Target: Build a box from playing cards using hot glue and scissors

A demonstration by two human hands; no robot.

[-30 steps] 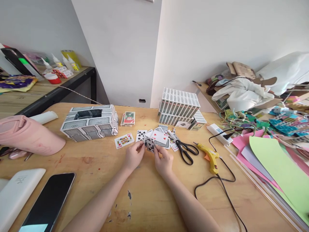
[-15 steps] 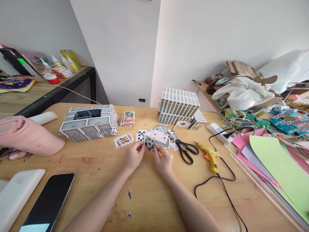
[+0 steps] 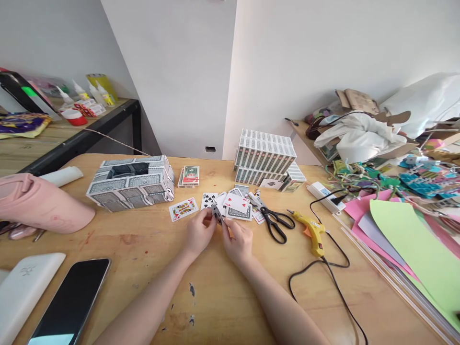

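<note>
Between my two hands is a playing card (image 3: 217, 214) with black pips, bent or folded so that only a narrow strip of its face shows. My left hand (image 3: 200, 231) pinches its left side, and my right hand (image 3: 237, 239) grips it from the right. Just beyond them lie loose cards: a ten of spades (image 3: 207, 201), a two of hearts (image 3: 235, 203) on top of patterned card backs, and a king (image 3: 183, 209) off to the left. Black-handled scissors (image 3: 276, 224) rest on the right end of this pile.
A box covered in cards (image 3: 132, 189) stands at left, beside card packs (image 3: 189, 176). Stacked card boxes (image 3: 264, 155) stand at the back. A yellow glue gun (image 3: 313, 232) with a black cord, a power strip (image 3: 325, 197) and coloured paper (image 3: 406, 254) lie right; a phone (image 3: 72, 302) lies left.
The card in my hands has gone from a broad, visible face to a narrow folded strip. My right hand has come leftward, closer to my left.
</note>
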